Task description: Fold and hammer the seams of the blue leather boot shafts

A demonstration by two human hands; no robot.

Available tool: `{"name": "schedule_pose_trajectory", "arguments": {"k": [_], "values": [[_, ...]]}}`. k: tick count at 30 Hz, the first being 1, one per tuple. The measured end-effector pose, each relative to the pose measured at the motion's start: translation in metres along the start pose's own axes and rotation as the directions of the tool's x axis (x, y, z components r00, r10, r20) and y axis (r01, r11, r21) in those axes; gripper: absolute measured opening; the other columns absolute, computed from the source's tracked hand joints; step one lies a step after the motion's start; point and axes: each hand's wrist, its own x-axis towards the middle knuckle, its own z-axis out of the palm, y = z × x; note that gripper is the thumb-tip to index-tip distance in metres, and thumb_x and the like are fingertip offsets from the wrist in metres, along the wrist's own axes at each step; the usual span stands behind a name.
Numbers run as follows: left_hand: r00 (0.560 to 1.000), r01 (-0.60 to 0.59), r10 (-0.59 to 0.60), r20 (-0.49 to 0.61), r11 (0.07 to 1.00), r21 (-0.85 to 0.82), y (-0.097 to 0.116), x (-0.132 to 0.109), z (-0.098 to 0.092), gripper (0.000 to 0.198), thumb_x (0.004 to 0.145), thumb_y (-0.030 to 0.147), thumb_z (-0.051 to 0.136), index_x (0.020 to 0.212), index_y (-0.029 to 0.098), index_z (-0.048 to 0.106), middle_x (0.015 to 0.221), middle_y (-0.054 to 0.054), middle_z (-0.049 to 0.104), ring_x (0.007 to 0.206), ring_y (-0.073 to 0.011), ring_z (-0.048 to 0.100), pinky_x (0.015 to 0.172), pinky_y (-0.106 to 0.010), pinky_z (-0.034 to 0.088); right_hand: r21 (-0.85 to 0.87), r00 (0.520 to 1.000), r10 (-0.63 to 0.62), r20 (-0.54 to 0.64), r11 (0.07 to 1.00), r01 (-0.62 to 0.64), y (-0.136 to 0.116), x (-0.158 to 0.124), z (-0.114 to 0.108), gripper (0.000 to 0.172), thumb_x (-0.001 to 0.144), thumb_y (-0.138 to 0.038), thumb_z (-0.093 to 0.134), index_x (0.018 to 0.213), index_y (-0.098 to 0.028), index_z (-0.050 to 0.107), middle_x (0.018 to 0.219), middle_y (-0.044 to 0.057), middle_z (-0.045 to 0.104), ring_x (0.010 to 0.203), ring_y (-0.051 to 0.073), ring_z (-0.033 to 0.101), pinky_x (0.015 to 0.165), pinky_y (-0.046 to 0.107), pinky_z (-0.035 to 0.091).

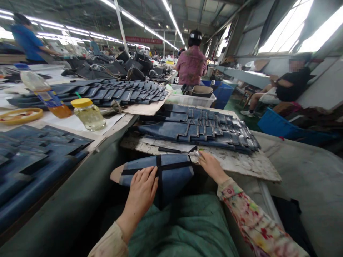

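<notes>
Blue panel, one: directly under the left hand, tan tip to the left of the fingers, broad end towards the right hand. Black strips, crossed on the panel's face, just right of the left fingertips.

Left hand: laid flat, fingers stretched and close together, nothing clasped. Right hand: narrow, fingers curled beside the broad end, at a small pale thing; impossible to tell whether gripped or only touched.

Handling notes, as judged: press with the whole left palm rather than the fingertips, to guard against sliding. Keep the strips smooth and free of wrinkles. Work the right fingers close to the broad end, without tugging. Support the part nearest the lap, likely to sag or buckle under uneven pressure.

Just left of the right fingers: dark stick, on the stained board. Beyond the right hand: overlapping blue pieces. Beyond and left of the left hand: yellow-lidded jar, bottle. Below both hands: green cloth.
</notes>
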Motion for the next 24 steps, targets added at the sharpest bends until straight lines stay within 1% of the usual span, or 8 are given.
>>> {"name": "schedule_pose_trajectory", "arguments": {"k": [3, 6, 9, 11, 15, 19, 22, 24], "values": [[1.0, 0.018, -0.018, -0.012, 1.0, -0.003, 0.011, 0.007, 0.001, 0.036, 0.091, 0.026, 0.04, 0.121, 0.016, 0.057, 0.116, -0.01, 0.062, 0.106, -0.0231, 0.054, 0.096, -0.042, 0.041, -0.032, 0.998, 0.008, 0.054, 0.999, -0.006, 0.009, 0.025, 0.015, 0.042, 0.081, -0.005, 0.043, 0.121, -0.013, 0.052, 0.123, 0.011, 0.056, 0.11, 0.019, 0.053, 0.094, 0.028, 0.039], [1.0, 0.021, -0.021, 0.002, 1.0, -0.002, 0.013, 0.007, -0.001, 0.036, 0.091, 0.026, 0.041, 0.121, 0.015, 0.056, 0.116, -0.01, 0.061, 0.107, -0.0222, 0.055, 0.097, -0.041, 0.041, -0.059, 0.993, -0.009, 0.115, 0.998, 0.015, 0.0, 0.044, 0.036, 0.035, 0.082, -0.005, 0.044, 0.113, -0.015, 0.056, 0.117, 0.01, 0.058, 0.102, 0.017, 0.056, 0.086, 0.027, 0.041], [1.0, 0.006, -0.006, 0.028, 1.0, 0.003, 0.008, -0.002, -0.004, 0.037, 0.091, 0.026, 0.041, 0.124, 0.015, 0.053, 0.122, -0.01, 0.059, 0.112, -0.0213, 0.053, 0.098, -0.04, 0.04, -0.099, 0.991, 0.016, 0.133, 0.995, -0.003, -0.009, 0.055, 0.049, 0.024, 0.085, -0.009, 0.044, 0.105, -0.011, 0.057, 0.11, 0.011, 0.058, 0.09, 0.018, 0.058, 0.078, 0.03, 0.043], [0.999, -0.005, 0.005, 0.035, 1.0, 0.011, 0.004, -0.013, -0.005, 0.037, 0.09, 0.025, 0.042, 0.125, 0.016, 0.052, 0.126, -0.009, 0.057, 0.116, -0.0209, 0.051, 0.1, -0.04, 0.04, -0.117, 0.992, 0.036, 0.122, 0.993, -0.022, -0.007, 0.057, 0.047, 0.02, 0.084, -0.01, 0.047, 0.101, -0.011, 0.057, 0.106, 0.011, 0.059, 0.088, 0.018, 0.058, 0.075, 0.029, 0.041], [1.0, -0.005, 0.005, 0.02, 1.0, -0.002, 0.001, -0.033, -0.015, 0.036, 0.089, 0.023, 0.042, 0.123, 0.019, 0.054, 0.124, -0.009, 0.058, 0.114, -0.0203, 0.053, 0.099, -0.041, 0.042, -0.129, 0.995, 0.082, 0.049, 0.989, -0.075, 0.012, 0.05, 0.017, 0.017, 0.084, -0.012, 0.044, 0.095, -0.014, 0.056, 0.096, 0.01, 0.061, 0.084, 0.017, 0.058, 0.068, 0.025, 0.036], [0.991, -0.131, 0.128, -0.048, 0.989, -0.064, 0.028, -0.029, -0.05, 0.037, 0.089, 0.019, 0.04, 0.122, 0.02, 0.054, 0.12, -0.008, 0.06, 0.112, -0.0182, 0.055, 0.097, -0.036, 0.045, -0.114, 0.997, 0.069, -0.026, 0.991, -0.072, 0.015, 0.024, -0.032, 0.015, 0.087, -0.022, 0.04, 0.092, -0.016, 0.054, 0.084, 0.007, 0.061, 0.077, 0.017, 0.057, 0.062, 0.025, 0.034], [0.952, -0.287, 0.28, -0.124, 0.957, -0.044, 0.053, -0.008, -0.082, 0.04, 0.088, 0.018, 0.043, 0.127, 0.023, 0.05, 0.123, -0.004, 0.059, 0.12, -0.0167, 0.048, 0.108, -0.035, 0.033, -0.065, 0.992, -0.116, -0.057, 0.992, 0.112, -0.012, -0.005, -0.061, 0.011, 0.084, -0.023, 0.043, 0.086, -0.019, 0.054, 0.077, 0.003, 0.059, 0.07, 0.017, 0.055, 0.061, 0.025, 0.035], [0.943, -0.306, 0.305, -0.132, 0.952, 0.016, 0.06, 0.005, -0.094, 0.043, 0.088, 0.022, 0.045, 0.131, 0.023, 0.047, 0.129, -0.003, 0.055, 0.125, -0.0183, 0.044, 0.112, -0.037, 0.025, -0.055, 0.956, -0.288, -0.054, 0.957, 0.285, -0.037, -0.024, -0.071, 0.015, 0.082, -0.016, 0.044, 0.09, -0.02, 0.055, 0.083, 0.004, 0.061, 0.075, 0.017, 0.057, 0.066, 0.026, 0.037]]}}
